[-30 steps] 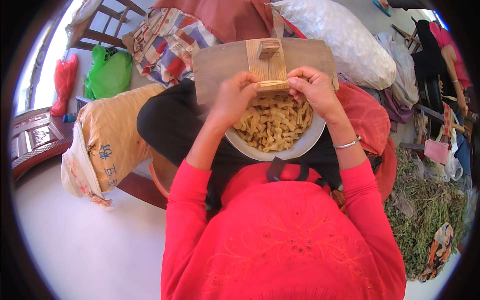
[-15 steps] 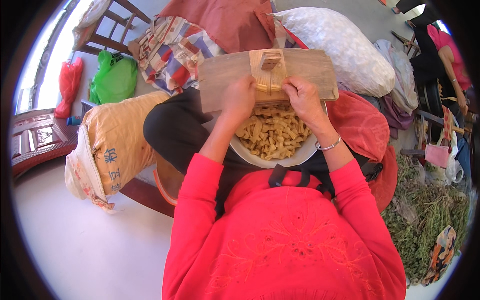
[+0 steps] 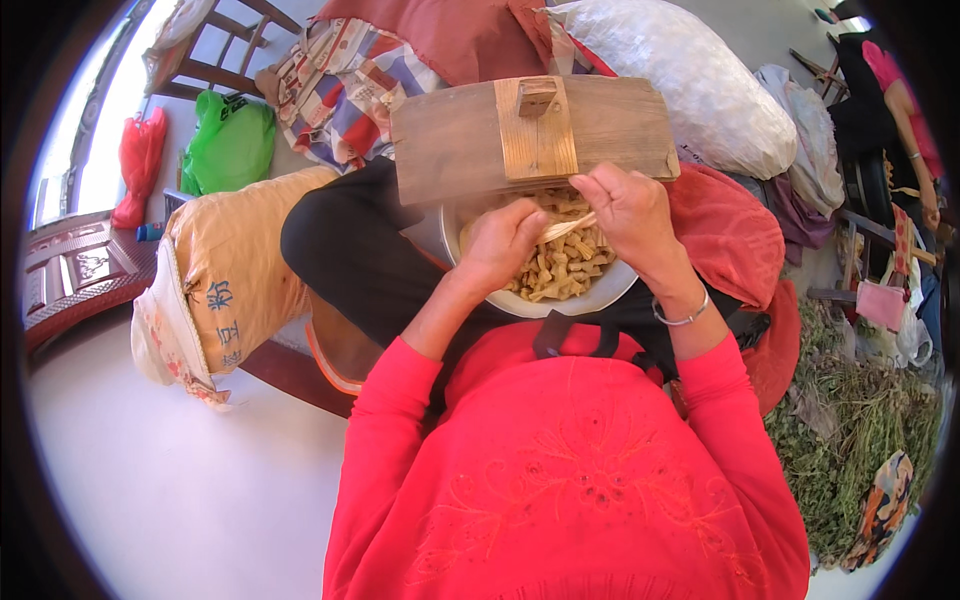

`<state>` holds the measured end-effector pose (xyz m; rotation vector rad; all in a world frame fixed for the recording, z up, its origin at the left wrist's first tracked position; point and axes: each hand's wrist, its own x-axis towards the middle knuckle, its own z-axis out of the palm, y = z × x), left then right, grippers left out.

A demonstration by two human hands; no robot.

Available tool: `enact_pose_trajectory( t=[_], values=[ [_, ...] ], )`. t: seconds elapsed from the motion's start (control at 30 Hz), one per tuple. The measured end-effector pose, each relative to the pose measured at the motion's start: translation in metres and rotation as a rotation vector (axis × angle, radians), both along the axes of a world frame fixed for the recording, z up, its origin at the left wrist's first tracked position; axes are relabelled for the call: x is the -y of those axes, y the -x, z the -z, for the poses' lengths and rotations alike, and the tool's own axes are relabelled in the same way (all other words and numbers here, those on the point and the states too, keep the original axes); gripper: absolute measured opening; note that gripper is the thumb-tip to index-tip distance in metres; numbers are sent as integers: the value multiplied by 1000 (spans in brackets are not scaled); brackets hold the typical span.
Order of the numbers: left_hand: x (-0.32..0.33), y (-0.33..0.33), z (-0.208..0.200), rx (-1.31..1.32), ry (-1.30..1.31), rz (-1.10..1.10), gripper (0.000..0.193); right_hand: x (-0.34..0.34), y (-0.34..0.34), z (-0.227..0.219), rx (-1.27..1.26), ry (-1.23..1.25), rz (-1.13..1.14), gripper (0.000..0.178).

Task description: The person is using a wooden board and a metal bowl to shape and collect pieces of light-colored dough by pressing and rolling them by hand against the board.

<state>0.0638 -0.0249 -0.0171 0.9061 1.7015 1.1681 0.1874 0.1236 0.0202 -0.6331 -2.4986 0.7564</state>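
Note:
Between my two hands stretches a pale yellow strip (image 3: 562,229), its kind too small to tell. My left hand (image 3: 506,243) is closed on one end, thumb pressed against the fingers. My right hand (image 3: 630,214) pinches the other end, just below the board's near edge. Under them, a white bowl (image 3: 607,302) in my lap holds many short, yellowish-brown cut pieces (image 3: 560,268). A wide wooden board (image 3: 445,140) spans the bowl's far side, with a lighter cross-piece (image 3: 540,140) at its middle and a small wooden block (image 3: 536,96) standing on that.
A brown sack (image 3: 240,260) stands left of my knee. Green (image 3: 228,145) and red plastic bags (image 3: 140,165) lie beyond it. At the far right bulges a full white sack (image 3: 690,80). Dried green plants (image 3: 850,420) cover the floor on the right, near another person's arm (image 3: 910,130).
Both hands have come down off the board toward me, over the bowl, carrying the strip that lay across the cross-piece. The board sits slightly higher in view.

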Motion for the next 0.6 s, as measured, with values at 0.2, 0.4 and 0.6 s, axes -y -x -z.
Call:
enact_pose_trajectory(
  t=[0.2, 0.4, 0.6],
  values=[
    [31, -5, -124, -285, -121, 66, 13, 27, -28, -50, 161, 158, -372, 28],
    [11, 0, -156, -84, -479, 239, 31, 49, -44, -110, -330, 1012, -997, 15],
    [-14, -65, -79, 393, -521, -57, 40, 28, -23, -52, -382, 559, 81, 22]
  ],
)
